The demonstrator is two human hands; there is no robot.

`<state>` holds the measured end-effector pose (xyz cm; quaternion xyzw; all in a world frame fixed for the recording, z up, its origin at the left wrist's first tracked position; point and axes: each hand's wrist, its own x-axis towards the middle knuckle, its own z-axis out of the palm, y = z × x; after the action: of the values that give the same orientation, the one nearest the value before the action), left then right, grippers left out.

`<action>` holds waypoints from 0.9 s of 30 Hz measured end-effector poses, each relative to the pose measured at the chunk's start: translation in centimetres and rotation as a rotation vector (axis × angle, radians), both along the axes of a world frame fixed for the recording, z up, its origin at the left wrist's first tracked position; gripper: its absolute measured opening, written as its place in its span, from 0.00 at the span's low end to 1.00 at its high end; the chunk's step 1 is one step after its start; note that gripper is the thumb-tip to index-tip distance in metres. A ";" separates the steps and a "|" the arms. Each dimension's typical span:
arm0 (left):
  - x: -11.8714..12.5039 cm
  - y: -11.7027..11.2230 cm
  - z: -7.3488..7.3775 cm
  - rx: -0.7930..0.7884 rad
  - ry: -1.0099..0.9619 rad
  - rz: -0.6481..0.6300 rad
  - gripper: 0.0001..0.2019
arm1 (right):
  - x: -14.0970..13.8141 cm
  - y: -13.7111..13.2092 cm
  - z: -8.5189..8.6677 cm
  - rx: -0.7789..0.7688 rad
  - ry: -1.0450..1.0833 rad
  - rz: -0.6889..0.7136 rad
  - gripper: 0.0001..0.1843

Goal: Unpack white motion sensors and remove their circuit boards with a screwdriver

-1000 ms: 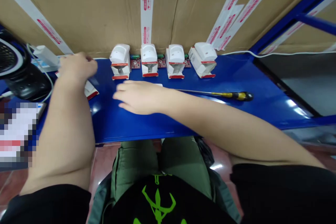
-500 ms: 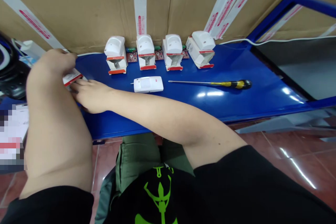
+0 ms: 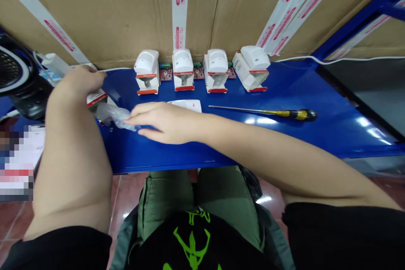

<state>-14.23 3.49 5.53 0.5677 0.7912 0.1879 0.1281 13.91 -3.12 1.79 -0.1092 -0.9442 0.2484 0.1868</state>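
Light, limp clear bag [image 3: 115, 117], best taken at its free end, is being touched just above the surface [image 3: 348, 130] by flat, closed right-hand fingers [image 3: 142, 112], while a card box [image 3: 96, 99] is being pinched by left-hand fingers [image 3: 95, 75].

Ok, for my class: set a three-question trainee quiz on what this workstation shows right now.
1. How many white motion sensors stand in the row on the blue metal shelf?
2. True or false: the yellow-and-black screwdriver lies with its handle toward the right end of the shelf.
3. What clear item lies between the left hand and the right hand?

Key:
1. Four
2. True
3. A clear plastic bag
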 end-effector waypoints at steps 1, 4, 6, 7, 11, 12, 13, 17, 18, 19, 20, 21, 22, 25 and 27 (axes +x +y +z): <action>0.9 -0.5 0.5 -0.063 0.093 0.127 0.18 | 2.5 0.2 0.1 -0.059 0.056 0.008 0.19; 2.9 -1.3 1.3 -0.075 0.127 0.180 0.13 | 9.3 1.3 -0.3 -0.267 0.180 -0.105 0.13; 3.8 -1.3 1.2 0.032 0.119 0.189 0.12 | 12.3 2.1 -1.1 -0.455 0.296 -0.250 0.13; 4.4 -1.2 1.0 0.119 0.134 0.177 0.12 | 13.2 2.5 -1.6 -0.537 0.370 -0.320 0.16; 8.3 -0.9 -1.0 0.587 0.134 -0.281 0.17 | 13.8 3.5 -3.1 -0.706 0.570 -0.450 0.21; 9.5 -1.1 -1.6 0.589 0.118 -0.436 0.19 | 13.6 3.5 -3.2 -0.718 0.576 -0.443 0.21; 10.8 -1.5 -2.2 0.571 0.090 -0.589 0.21 | 13.3 3.5 -3.3 -0.719 0.579 -0.431 0.22; 14.4 -3.2 -4.0 0.372 -0.330 -1.139 0.30 | 12.8 3.2 -3.2 -0.637 0.614 -0.428 0.25; 14.7 -3.5 -4.4 0.335 -0.374 -1.156 0.31 | 12.8 3.2 -3.2 -0.605 0.622 -0.440 0.24; 14.8 -3.6 -4.7 0.320 -0.394 -1.149 0.31 | 12.9 3.1 -3.2 -0.571 0.622 -0.455 0.23; 14.8 -3.6 -4.9 0.321 -0.397 -1.128 0.30 | 12.9 3.1 -3.3 -0.535 0.618 -0.473 0.21; 14.6 -3.5 -5.1 0.334 -0.396 -1.106 0.27 | 13.0 3.2 -3.4 -0.493 0.615 -0.489 0.18; 14.4 -3.3 -5.3 0.354 -0.393 -1.087 0.25 | 13.1 3.3 -3.5 -0.450 0.615 -0.502 0.16; 13.7 -2.6 -5.3 0.410 -0.352 -1.063 0.19 | 13.3 3.9 -4.0 -0.321 0.654 -0.523 0.10; 13.5 -2.5 -5.2 0.450 -0.279 -1.059 0.17 | 13.5 4.2 -4.2 -0.243 0.682 -0.538 0.08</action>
<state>-0.74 1.02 0.37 0.8685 0.3166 0.3342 0.1837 27.44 1.05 -2.41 -0.2840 -0.7306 0.3219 0.5309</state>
